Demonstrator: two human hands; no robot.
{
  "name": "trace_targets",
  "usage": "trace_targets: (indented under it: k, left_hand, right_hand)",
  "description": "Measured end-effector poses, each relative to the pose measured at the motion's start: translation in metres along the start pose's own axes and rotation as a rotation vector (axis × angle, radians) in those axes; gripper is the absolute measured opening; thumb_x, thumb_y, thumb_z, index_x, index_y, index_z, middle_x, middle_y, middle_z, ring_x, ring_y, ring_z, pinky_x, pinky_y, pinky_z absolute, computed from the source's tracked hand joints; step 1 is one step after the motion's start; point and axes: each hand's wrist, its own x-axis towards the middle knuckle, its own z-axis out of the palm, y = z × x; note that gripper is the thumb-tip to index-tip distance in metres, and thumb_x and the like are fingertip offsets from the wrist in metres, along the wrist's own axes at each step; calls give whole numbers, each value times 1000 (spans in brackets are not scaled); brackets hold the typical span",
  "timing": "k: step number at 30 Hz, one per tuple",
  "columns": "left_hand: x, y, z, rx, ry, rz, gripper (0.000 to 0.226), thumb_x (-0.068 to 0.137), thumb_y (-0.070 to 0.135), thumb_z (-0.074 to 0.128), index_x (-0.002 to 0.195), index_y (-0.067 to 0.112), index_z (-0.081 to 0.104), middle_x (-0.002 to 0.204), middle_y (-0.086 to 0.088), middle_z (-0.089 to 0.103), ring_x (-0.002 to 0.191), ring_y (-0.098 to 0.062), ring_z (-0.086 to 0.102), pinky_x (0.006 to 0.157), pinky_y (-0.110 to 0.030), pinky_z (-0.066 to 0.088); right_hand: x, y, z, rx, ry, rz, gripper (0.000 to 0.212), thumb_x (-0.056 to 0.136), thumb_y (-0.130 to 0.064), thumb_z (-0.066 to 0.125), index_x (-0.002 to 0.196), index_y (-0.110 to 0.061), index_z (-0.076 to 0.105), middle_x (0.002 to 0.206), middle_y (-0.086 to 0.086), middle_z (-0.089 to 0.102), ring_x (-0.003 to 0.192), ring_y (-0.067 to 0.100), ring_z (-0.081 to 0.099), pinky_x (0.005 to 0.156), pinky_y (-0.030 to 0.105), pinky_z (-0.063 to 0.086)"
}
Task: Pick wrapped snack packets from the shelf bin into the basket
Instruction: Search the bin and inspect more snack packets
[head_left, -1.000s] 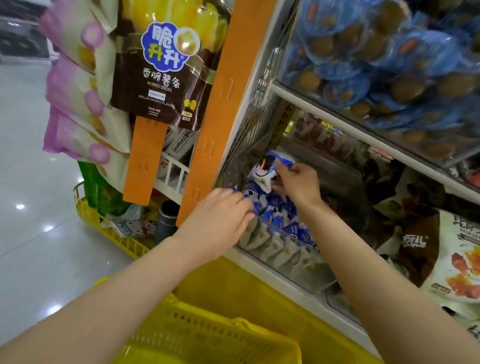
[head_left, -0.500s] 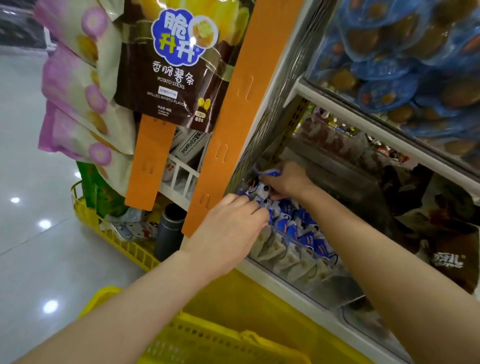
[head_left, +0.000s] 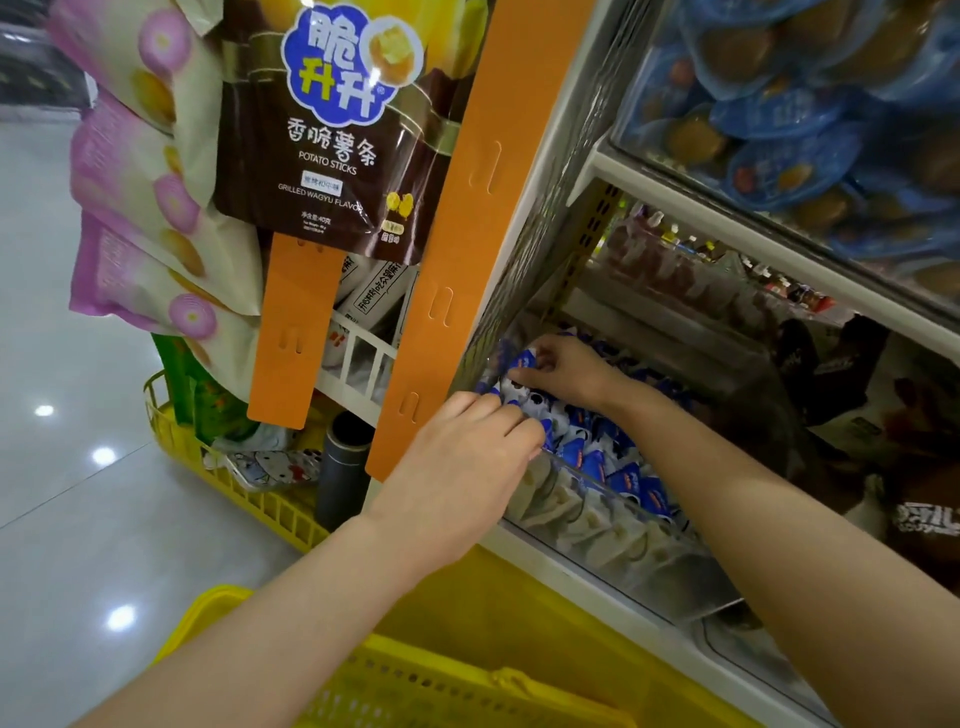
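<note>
Inside the clear shelf bin (head_left: 628, 551), at its left end, blue-and-white snack packets (head_left: 597, 452) stand packed in rows against the see-through front wall. The right hand (head_left: 563, 374) reaches to the bin's back left corner, fingers curled and pinching one packet (head_left: 521, 360) by its upper edge, just beside the metal side panel. The left hand (head_left: 467, 467) lies over the front rim, knuckles up, its fingertips bent down among the packets. Whether they have hold of one cannot be told, since the tips are hidden.

Below both forearms sits the yellow basket (head_left: 415, 686), only its perforated near wall and rim in view.

An orange strip (head_left: 467, 208) runs up the shelf's end. Left of it hangs a brown potato sticks bag (head_left: 332, 130), and further left a column of pink bags (head_left: 140, 208). On the shelf above the bin lie blue-wrapped goods (head_left: 789, 114). A second yellow basket (head_left: 234, 493) rests on the floor – a grey cylinder (head_left: 343, 467) stands upright in it.
</note>
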Motion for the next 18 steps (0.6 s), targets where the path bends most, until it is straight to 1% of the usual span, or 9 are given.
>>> trace_targets:
  k: [2,4,7,9,11,14,15,17,18]
  left_hand:
    - [0,0,-1,17,-17,-13,19,90,20,44,87,20,63,80,6,63,77,-15,58,77,-30,47]
    - [0,1,-2,21,-31,-19,24,90,21,39,88,20,63,80,6,63,77,-15,58,77,-29,45]
    - [0,1,-3,25,-35,-25,28,91,22,35,87,20,63,80,6,63,76,-15,58,78,-28,41]
    - [0,2,-3,26,-42,-29,23,90,21,41,87,20,63,79,6,63,76,-16,59,76,-29,46]
    - [0,2,-3,8,-52,-35,20,88,20,44,88,20,64,80,6,64,77,-16,59,77,-29,46]
    - [-5,0,-3,-12,-88,-26,27,91,20,39,100,19,65,92,5,65,88,-16,61,89,-28,41]
    - [-7,-1,-2,-13,-93,-7,27,92,17,41,105,17,64,98,3,65,94,-17,61,95,-30,42]
    - [-14,-4,-1,-8,-83,24,27,88,9,53,113,11,62,108,-2,65,105,-20,60,104,-34,39]
    - [-17,-5,0,-12,-70,28,31,84,3,59,115,8,61,111,-5,64,108,-22,59,106,-34,35]
  right_hand:
    - [4,0,2,-68,-23,-3,57,84,-37,64,128,-5,47,111,7,56,103,19,52,79,26,38]
    - [4,0,-2,-35,5,-13,57,84,-35,65,130,-6,47,118,8,56,107,19,53,82,24,40]
    - [0,5,-14,149,128,-7,39,88,-28,61,119,-7,53,105,3,60,90,11,56,76,17,43]
    - [-4,12,-18,90,114,12,31,90,-25,58,115,-7,58,111,7,62,98,16,57,82,25,45]
    - [-6,16,-16,10,51,27,30,89,-24,60,114,-7,62,116,9,62,108,21,56,90,29,43]
    - [-4,16,-10,-10,45,58,31,86,-22,64,114,-6,62,110,11,64,105,22,58,93,30,43]
    - [-2,15,-8,-10,59,51,26,86,-21,64,108,-7,63,105,11,65,101,21,59,91,31,43]
    - [0,15,-5,-5,90,23,6,87,-18,63,88,-12,64,92,8,66,94,20,60,89,32,47]
    - [0,15,-4,-11,111,9,7,87,-16,62,81,-14,63,90,7,66,92,20,61,88,34,48]
